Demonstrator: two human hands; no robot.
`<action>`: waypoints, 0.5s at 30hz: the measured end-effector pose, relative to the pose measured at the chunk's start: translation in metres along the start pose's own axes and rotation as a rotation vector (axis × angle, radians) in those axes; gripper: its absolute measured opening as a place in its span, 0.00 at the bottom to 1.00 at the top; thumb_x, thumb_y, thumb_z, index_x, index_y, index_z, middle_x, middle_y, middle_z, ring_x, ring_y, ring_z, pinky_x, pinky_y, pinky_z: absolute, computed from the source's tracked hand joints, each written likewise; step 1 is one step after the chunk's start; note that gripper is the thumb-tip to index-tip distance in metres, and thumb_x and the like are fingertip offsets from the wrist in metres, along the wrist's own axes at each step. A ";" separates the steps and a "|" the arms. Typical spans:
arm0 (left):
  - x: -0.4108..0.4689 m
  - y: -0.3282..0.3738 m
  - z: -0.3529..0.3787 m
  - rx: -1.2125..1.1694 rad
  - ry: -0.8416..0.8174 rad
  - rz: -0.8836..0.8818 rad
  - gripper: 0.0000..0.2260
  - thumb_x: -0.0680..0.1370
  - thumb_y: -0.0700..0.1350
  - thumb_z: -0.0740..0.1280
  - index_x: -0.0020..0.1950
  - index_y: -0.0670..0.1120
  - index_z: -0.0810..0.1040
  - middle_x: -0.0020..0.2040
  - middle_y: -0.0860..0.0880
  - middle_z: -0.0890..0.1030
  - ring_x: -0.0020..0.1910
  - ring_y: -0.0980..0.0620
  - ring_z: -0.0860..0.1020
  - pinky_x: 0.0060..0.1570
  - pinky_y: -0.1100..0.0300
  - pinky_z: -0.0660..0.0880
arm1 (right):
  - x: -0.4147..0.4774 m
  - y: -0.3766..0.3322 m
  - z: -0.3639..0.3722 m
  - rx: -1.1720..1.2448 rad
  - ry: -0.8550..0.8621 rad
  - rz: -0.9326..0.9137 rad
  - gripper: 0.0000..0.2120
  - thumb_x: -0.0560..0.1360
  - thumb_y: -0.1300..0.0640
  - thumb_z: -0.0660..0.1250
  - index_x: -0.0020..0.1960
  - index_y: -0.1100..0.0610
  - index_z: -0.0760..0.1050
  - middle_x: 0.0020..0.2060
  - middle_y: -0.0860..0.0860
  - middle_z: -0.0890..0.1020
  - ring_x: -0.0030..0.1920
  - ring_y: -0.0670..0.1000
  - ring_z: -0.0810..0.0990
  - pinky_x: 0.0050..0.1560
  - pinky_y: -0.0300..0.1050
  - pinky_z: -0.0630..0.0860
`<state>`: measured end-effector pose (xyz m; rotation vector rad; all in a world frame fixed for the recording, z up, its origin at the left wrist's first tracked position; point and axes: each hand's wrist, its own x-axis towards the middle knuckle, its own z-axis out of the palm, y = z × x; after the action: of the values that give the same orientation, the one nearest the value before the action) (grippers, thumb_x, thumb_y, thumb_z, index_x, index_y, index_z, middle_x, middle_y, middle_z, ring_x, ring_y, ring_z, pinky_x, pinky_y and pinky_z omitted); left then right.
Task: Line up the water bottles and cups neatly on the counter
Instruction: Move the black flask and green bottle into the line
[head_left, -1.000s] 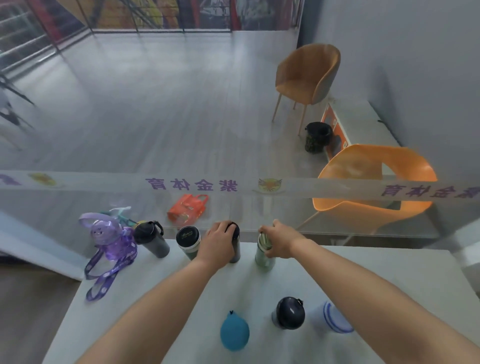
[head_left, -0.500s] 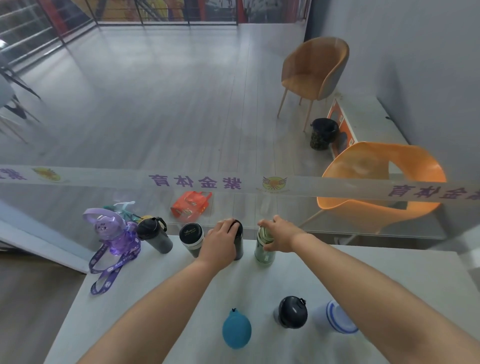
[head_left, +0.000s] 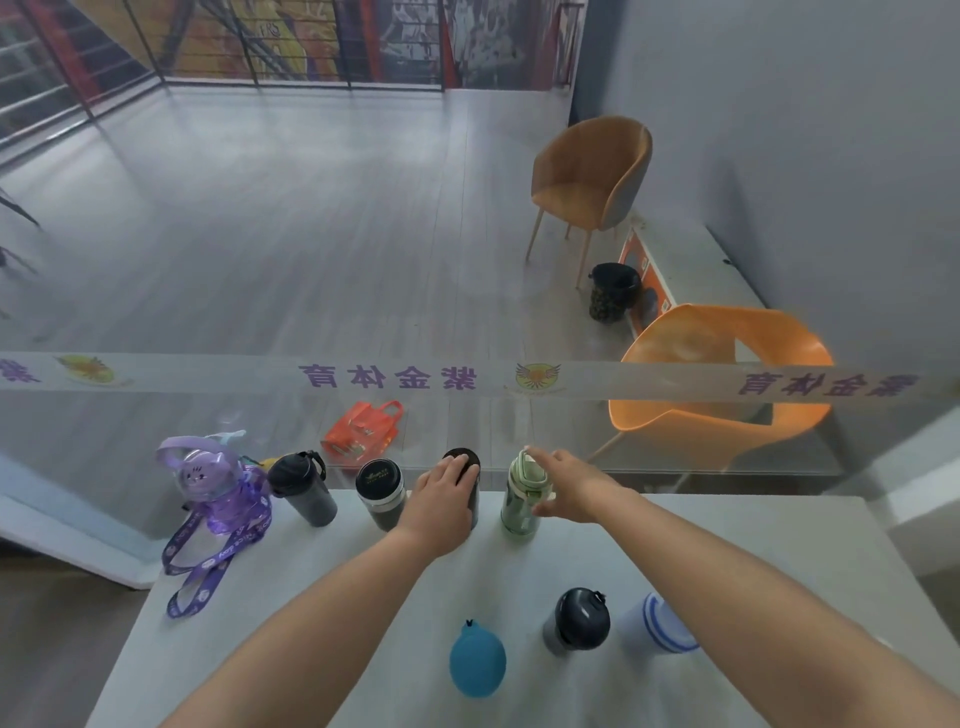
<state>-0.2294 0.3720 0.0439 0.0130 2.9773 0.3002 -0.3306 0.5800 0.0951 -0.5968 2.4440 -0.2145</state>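
My left hand (head_left: 447, 496) was wrapped over the top and side of a dark tumbler (head_left: 465, 475) at the far edge of the white counter (head_left: 332, 597), fingers closed on it. My right hand (head_left: 569, 488) sat just beside the pale green bottle (head_left: 523, 493), fingers spread apart, with the forefinger stretched over its lid and the thumb touching its side lower down; it was not clamped around it. The green bottle stood upright, just to the right of the dark tumbler.

To the left of the tumbler, along the same far edge, stood a grey flask with a black lid (head_left: 382, 491), then a black bottle with a carry loop (head_left: 304, 488), then a purple cat-faced bottle (head_left: 215, 486) whose purple strap (head_left: 208, 561) trailed down over the counter. These five formed a rough row against the glass panel (head_left: 467, 291), with small gaps between them.

Nearer to me, well apart from that row, stood three more: a blue bottle (head_left: 477, 660), a grey cup with a black lid (head_left: 576, 621) beside it, and a white cup with blue stripes (head_left: 657, 623) partly hidden behind my right forearm.

Beyond the glass, an orange bag (head_left: 363, 428) lay on the floor.
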 end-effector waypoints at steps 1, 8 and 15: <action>-0.001 0.000 0.000 -0.002 0.003 0.004 0.29 0.77 0.47 0.59 0.78 0.46 0.57 0.79 0.46 0.57 0.77 0.44 0.53 0.74 0.48 0.56 | -0.001 -0.002 0.000 -0.014 0.003 0.001 0.44 0.74 0.46 0.74 0.80 0.41 0.50 0.75 0.53 0.65 0.70 0.60 0.72 0.65 0.58 0.76; 0.004 -0.011 0.005 0.001 0.025 -0.002 0.31 0.77 0.46 0.60 0.79 0.44 0.55 0.80 0.47 0.54 0.78 0.47 0.51 0.75 0.51 0.55 | 0.013 -0.018 0.010 -0.001 0.045 0.040 0.40 0.74 0.43 0.72 0.79 0.42 0.53 0.73 0.56 0.66 0.67 0.63 0.74 0.64 0.59 0.77; 0.006 -0.014 0.012 0.019 0.043 -0.008 0.30 0.77 0.46 0.61 0.78 0.44 0.57 0.79 0.47 0.57 0.78 0.46 0.55 0.73 0.50 0.59 | 0.026 -0.019 0.018 -0.011 0.129 0.037 0.33 0.76 0.50 0.71 0.76 0.45 0.59 0.66 0.59 0.68 0.54 0.63 0.80 0.55 0.55 0.81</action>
<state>-0.2334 0.3608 0.0291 -0.0034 3.0218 0.2753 -0.3312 0.5513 0.0725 -0.5581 2.5794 -0.2311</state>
